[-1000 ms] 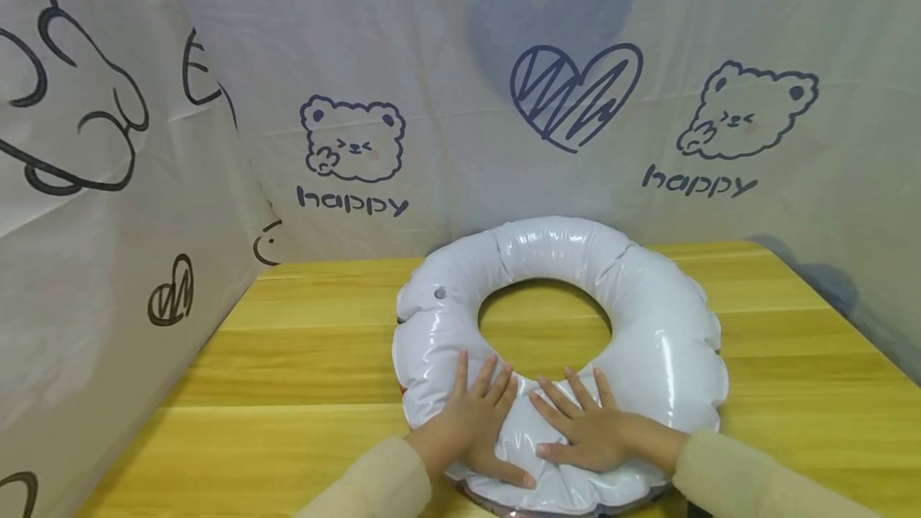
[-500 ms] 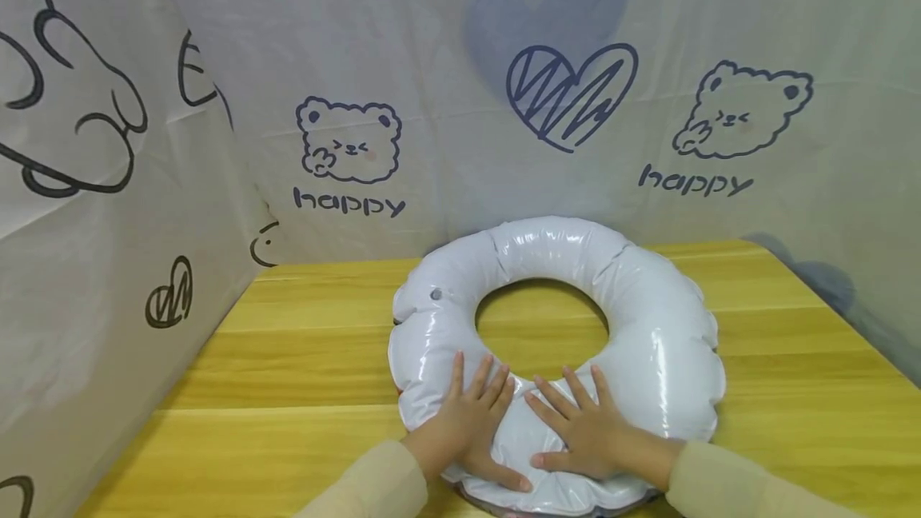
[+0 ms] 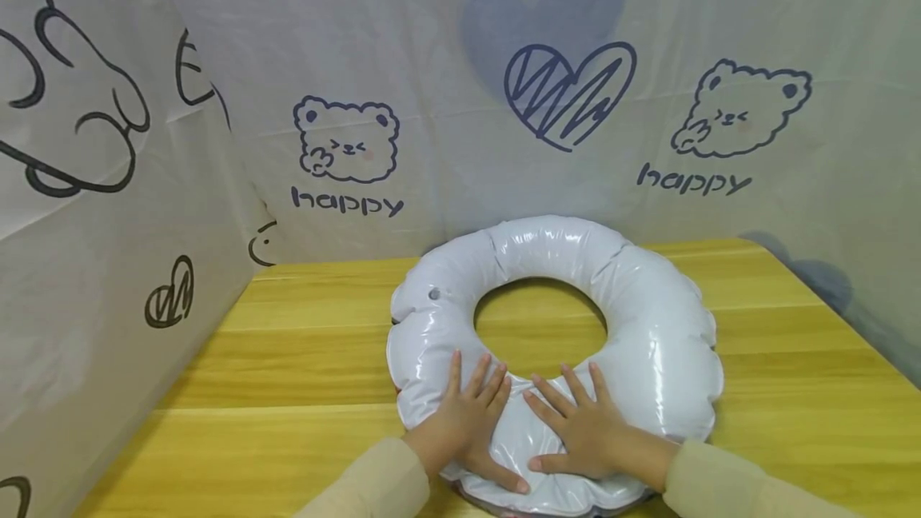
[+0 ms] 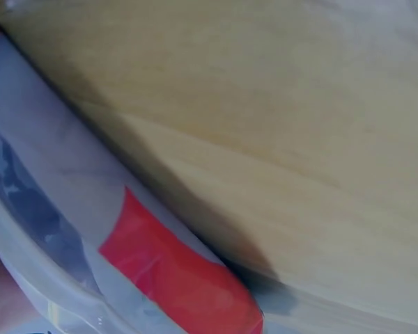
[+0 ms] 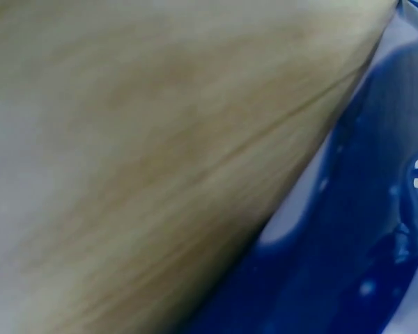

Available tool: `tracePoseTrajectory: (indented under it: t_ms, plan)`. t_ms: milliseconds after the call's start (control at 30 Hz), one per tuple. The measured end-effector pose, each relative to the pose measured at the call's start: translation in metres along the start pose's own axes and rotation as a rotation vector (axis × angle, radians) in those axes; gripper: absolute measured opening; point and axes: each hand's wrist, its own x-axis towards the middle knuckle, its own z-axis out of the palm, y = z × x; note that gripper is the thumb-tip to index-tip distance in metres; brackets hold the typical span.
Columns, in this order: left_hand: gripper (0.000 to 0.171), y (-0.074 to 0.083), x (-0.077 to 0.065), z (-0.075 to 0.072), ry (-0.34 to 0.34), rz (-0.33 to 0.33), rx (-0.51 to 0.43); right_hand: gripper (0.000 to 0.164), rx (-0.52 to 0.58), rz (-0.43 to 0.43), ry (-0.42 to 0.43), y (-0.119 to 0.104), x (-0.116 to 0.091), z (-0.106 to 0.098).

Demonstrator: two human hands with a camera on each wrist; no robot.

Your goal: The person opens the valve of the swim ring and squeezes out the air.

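Observation:
A white inflatable swim ring (image 3: 658,342) lies flat on the wooden table, puffed up with air, a small round valve (image 3: 434,293) on its left side. On the ring's near part, left of its middle, my left hand (image 3: 471,422) presses with spread fingers. My right hand (image 3: 586,430) presses beside it, fingers also spread and straight. Between the two hands the vinyl is creased. The left wrist view catches the ring's underside with a red patch (image 4: 188,278); in the right wrist view its lower side has a dark blue print (image 5: 320,229).
The yellow wood-grain table (image 3: 288,366) extends to both sides of the ring. Behind it hangs a pale cloth (image 3: 460,142) printed with bears and hearts, close to the ring's far edge. Another cloth side (image 3: 79,286) borders the table on the left.
Both hands stay pressed on the ring in nearly the same place. The head view has shifted very slightly, so everything sits a little further left.

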Motion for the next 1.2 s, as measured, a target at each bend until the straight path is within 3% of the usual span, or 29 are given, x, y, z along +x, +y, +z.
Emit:
tracePoseTrajectory:
  t_ms: [233,500,600,733,867,1000,1133,1200]
  plan:
    - [0.121,0.000,0.001,-0.001,-0.018,-0.004,-0.016,0.086,-0.006,-0.011,-0.025,0.001,0.002,0.000]
    - [0.122,-0.001,0.004,0.003,-0.034,0.004,-0.026,0.088,-0.042,0.032,-0.102,-0.001,0.004,-0.002]
    - [0.122,-0.001,0.003,0.006,-0.017,0.009,-0.019,0.088,-0.061,0.034,-0.095,-0.002,0.004,0.000]
    - [0.121,-0.003,0.004,0.011,0.015,0.030,-0.024,0.087,-0.048,-0.016,-0.025,0.001,0.003,0.005]
    - [0.114,-0.007,0.006,0.014,0.095,0.077,-0.064,0.082,0.045,-0.076,0.043,0.009,-0.001,0.009]
    - [0.099,-0.015,0.003,0.018,0.213,0.137,-0.165,0.075,0.177,-0.111,0.070,0.012,-0.005,0.010]
    - [0.086,-0.024,-0.002,0.019,0.308,0.173,-0.264,0.068,0.338,-0.152,0.092,0.015,-0.009,0.001]
    - [0.081,-0.029,-0.005,0.018,0.348,0.183,-0.298,0.065,0.338,-0.180,0.140,0.018,-0.011,-0.006]
